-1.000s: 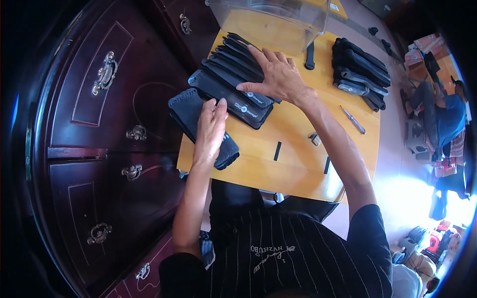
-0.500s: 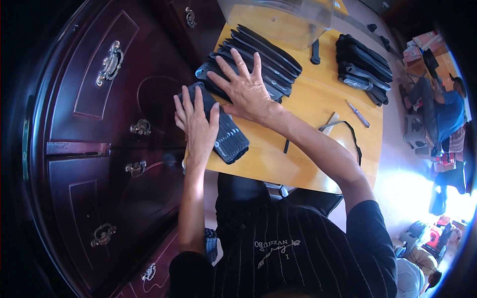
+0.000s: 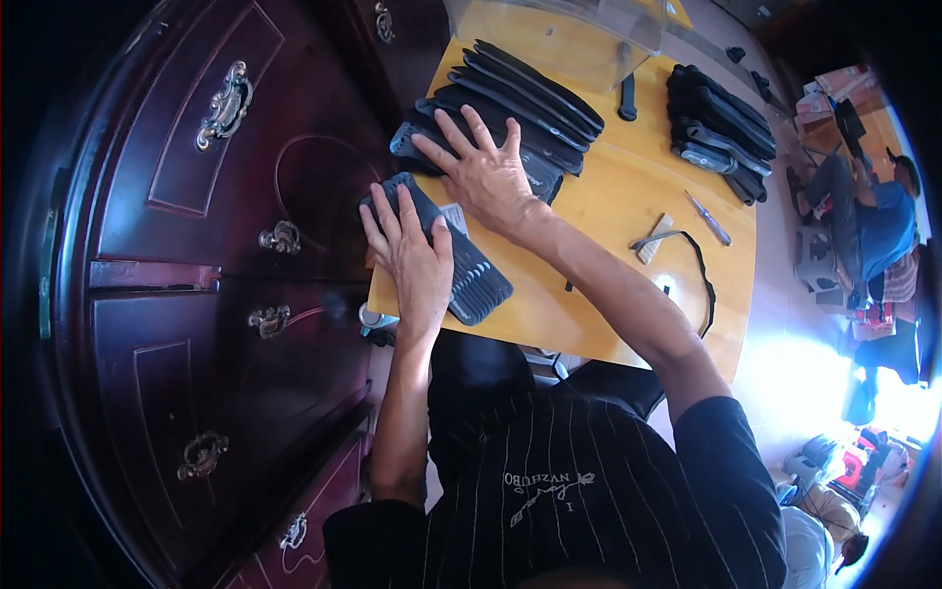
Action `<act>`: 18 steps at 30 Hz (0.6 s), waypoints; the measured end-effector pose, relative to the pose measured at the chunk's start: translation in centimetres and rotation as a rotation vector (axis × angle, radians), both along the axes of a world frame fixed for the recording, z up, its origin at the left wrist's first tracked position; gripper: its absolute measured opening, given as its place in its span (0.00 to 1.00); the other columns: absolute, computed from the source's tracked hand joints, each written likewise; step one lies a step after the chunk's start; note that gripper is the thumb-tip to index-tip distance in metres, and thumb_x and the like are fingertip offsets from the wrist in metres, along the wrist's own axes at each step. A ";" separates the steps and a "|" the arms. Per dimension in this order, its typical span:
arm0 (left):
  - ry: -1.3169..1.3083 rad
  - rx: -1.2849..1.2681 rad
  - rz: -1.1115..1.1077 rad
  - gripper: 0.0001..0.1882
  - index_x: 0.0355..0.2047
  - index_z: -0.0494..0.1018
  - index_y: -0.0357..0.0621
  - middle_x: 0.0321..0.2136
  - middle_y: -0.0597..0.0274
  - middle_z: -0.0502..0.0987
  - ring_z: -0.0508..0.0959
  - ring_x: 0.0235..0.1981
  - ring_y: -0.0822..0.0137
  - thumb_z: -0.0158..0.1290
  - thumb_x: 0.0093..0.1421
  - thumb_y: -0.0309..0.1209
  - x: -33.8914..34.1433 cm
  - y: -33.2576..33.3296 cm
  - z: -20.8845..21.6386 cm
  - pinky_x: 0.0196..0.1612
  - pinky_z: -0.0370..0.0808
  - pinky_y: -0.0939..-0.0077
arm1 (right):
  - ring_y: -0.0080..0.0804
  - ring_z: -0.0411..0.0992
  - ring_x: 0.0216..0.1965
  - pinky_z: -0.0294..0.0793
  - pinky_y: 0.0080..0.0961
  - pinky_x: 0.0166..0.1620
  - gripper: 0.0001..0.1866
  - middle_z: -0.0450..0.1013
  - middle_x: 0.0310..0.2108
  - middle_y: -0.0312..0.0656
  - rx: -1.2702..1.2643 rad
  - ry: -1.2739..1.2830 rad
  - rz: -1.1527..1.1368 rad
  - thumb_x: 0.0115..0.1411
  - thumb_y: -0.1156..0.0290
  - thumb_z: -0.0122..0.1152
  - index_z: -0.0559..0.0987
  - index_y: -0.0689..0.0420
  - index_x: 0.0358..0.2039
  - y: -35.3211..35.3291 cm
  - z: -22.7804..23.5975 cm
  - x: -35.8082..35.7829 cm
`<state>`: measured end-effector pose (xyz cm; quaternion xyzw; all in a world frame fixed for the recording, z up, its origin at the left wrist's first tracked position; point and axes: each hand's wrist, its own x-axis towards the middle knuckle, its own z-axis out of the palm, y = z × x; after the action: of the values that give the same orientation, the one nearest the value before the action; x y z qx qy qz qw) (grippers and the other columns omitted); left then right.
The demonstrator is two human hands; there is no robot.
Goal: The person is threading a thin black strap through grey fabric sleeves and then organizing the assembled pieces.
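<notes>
My left hand [image 3: 414, 263] lies flat, fingers stretched, over the upper part of a fanned stack of dark grey flat strips with rounded ends [image 3: 479, 290] at the table's near left corner. Spread wide, my right hand [image 3: 489, 185] rests on the near part of a larger overlapping pile of black padded strips [image 3: 535, 93]. Neither hand is closed around anything. A small pale paper piece [image 3: 454, 218] shows between the two stacks. What lies under my palms is hidden.
The yellow wooden table [image 3: 599, 236] also bears a second black strip pile [image 3: 719, 133], a thin pen-like tool [image 3: 708, 218], a wooden block [image 3: 654, 239], a black cord [image 3: 703, 270] and a clear plastic bin [image 3: 579, 29]. A dark cabinet [image 3: 226, 236] stands close on the left. Another person [image 3: 883, 206] sits far right.
My left hand and the grey stack have shifted slightly right. The large pile's strips have moved apart, with a wider gap among them. The pale paper has come into view between the stacks.
</notes>
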<state>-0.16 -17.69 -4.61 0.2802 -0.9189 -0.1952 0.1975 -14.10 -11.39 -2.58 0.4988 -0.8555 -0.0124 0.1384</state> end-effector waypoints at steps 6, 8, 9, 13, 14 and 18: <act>-0.021 0.039 -0.001 0.30 0.61 0.61 0.39 0.66 0.46 0.51 0.50 0.65 0.44 0.49 0.62 0.41 0.8 -0.3 1.4 0.60 0.55 0.44 | 0.49 0.48 0.68 0.56 0.70 0.57 0.34 0.50 0.68 0.41 -0.045 -0.018 -0.030 0.62 0.58 0.54 0.55 0.38 0.67 -0.2 0.3 -0.9; -0.003 0.019 -0.004 0.30 0.60 0.62 0.42 0.64 0.48 0.54 0.53 0.63 0.45 0.51 0.61 0.42 0.6 -0.7 2.0 0.58 0.56 0.45 | 0.48 0.48 0.68 0.56 0.70 0.57 0.34 0.51 0.68 0.41 -0.075 -0.018 -0.023 0.61 0.58 0.55 0.56 0.38 0.67 0.0 0.2 -1.0; -0.036 -0.051 0.023 0.30 0.60 0.62 0.42 0.64 0.48 0.55 0.54 0.63 0.45 0.52 0.60 0.42 0.3 -1.0 2.4 0.58 0.55 0.46 | 0.48 0.48 0.68 0.55 0.70 0.58 0.35 0.51 0.68 0.41 -0.079 -0.029 -0.028 0.60 0.57 0.56 0.56 0.38 0.67 0.0 0.2 -0.9; 0.064 -0.243 0.052 0.32 0.60 0.61 0.39 0.62 0.46 0.57 0.55 0.62 0.45 0.53 0.60 0.43 -0.7 -1.3 3.6 0.59 0.54 0.46 | 0.49 0.47 0.69 0.52 0.70 0.60 0.39 0.51 0.68 0.43 -0.126 -0.119 0.009 0.57 0.50 0.59 0.56 0.40 0.67 0.6 1.2 -1.4; 0.162 -0.210 0.017 0.34 0.61 0.60 0.37 0.62 0.44 0.57 0.55 0.62 0.43 0.54 0.60 0.43 -1.1 -1.0 4.5 0.60 0.55 0.47 | 0.48 0.47 0.69 0.52 0.68 0.60 0.40 0.51 0.68 0.43 -0.186 -0.169 0.036 0.56 0.49 0.60 0.57 0.40 0.67 1.1 2.3 -1.5; 0.436 1.162 0.007 0.32 0.59 0.59 0.31 0.56 0.49 0.64 0.68 0.55 0.59 0.56 0.62 0.38 -3.2 -1.1 4.7 0.58 0.65 0.67 | 0.47 0.65 0.57 0.67 0.44 0.56 0.30 0.69 0.53 0.45 -0.505 -0.201 -0.119 0.57 0.48 0.59 0.71 0.52 0.55 4.2 7.5 -6.0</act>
<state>-3.38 -18.83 0.06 0.2988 -0.6000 -0.7156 0.1965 -20.09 -7.19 4.89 0.3961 -0.8687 0.2426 0.1720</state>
